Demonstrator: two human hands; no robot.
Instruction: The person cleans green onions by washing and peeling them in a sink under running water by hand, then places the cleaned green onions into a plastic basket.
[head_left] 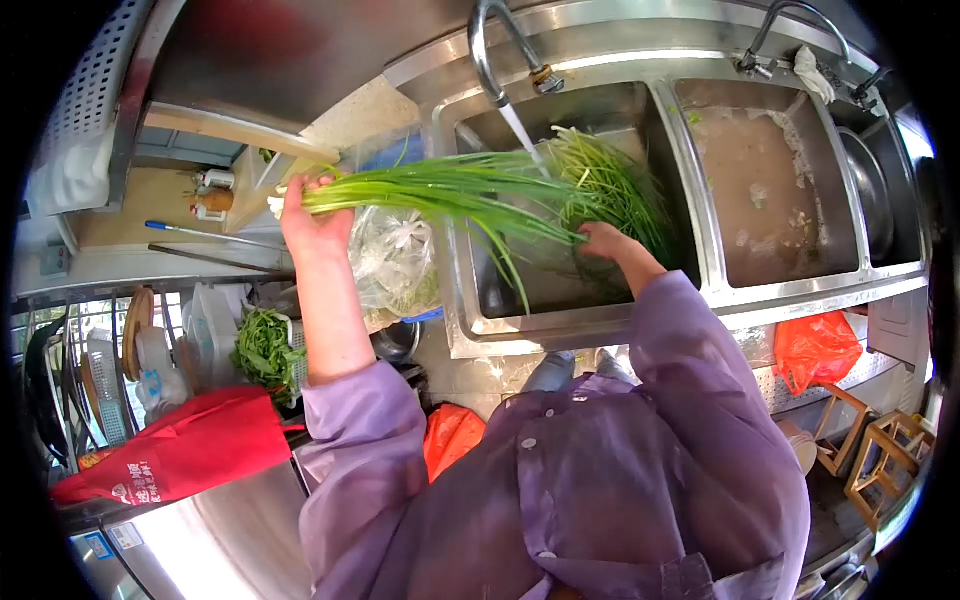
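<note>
My left hand (318, 222) is closed round the white root ends of a bunch of green onions (430, 190), raised to the left of the sink. The long green leaves stretch rightward over the left basin (540, 285), and some droop into it. At the leaf tips, my right hand (608, 245) has its fingers closed on the greens, low over the basin; the fingertips are partly hidden. A second heap of green onions (610, 180) lies in the same basin, just behind my right hand. Water runs from the faucet (483, 50) beside the leaves.
The middle basin (760, 200) holds murky water. A metal bowl (868, 190) stands in the right basin. Clear plastic bags (390, 255) lie left of the sink. Leafy greens (265, 345) and a red bag (190, 445) are at lower left, wooden stools (885, 465) at lower right.
</note>
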